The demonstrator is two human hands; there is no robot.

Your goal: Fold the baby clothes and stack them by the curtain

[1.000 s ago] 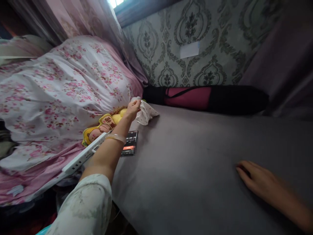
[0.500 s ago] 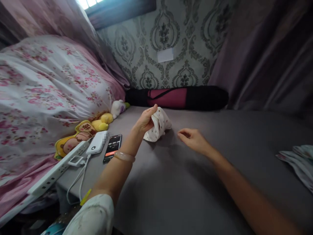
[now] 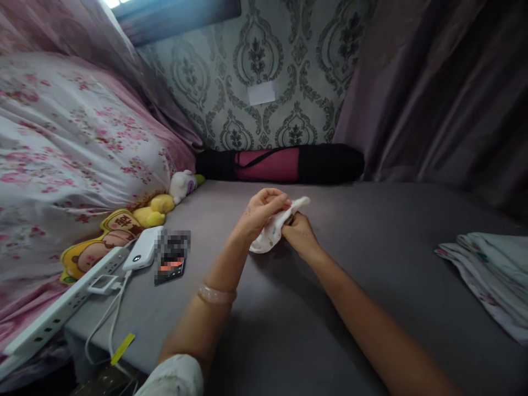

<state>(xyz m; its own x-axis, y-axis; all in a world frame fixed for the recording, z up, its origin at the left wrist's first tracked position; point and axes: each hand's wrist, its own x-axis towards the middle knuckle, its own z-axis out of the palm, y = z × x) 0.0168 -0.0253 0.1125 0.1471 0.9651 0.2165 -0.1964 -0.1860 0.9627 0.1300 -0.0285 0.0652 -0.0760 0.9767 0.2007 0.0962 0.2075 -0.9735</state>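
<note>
A small white printed cloth item [image 3: 267, 237], bunched up, hangs between my hands above the grey sheet; its exact kind does not show. My left hand [image 3: 266, 212] pinches its upper edge, thumb pointing right. From the right, my right hand [image 3: 301, 234] grips the cloth with curled fingers, the fingertips partly hidden in the folds. A corner of the fabric sticks out past the hands to the upper right. A pale bangle [image 3: 216, 295] circles my left wrist.
Folded cloths [image 3: 490, 269] lie at the right. To the left are a phone [image 3: 171, 267], a white power bank [image 3: 142, 247], a power strip [image 3: 66, 302] with cables and plush toys [image 3: 152, 212]. A long black-and-pink bag [image 3: 272, 164] rests along the wall.
My right hand has moved left onto the cloth and now grips it. The cloth is held higher and pulled to the right. The view has shifted slightly right.
</note>
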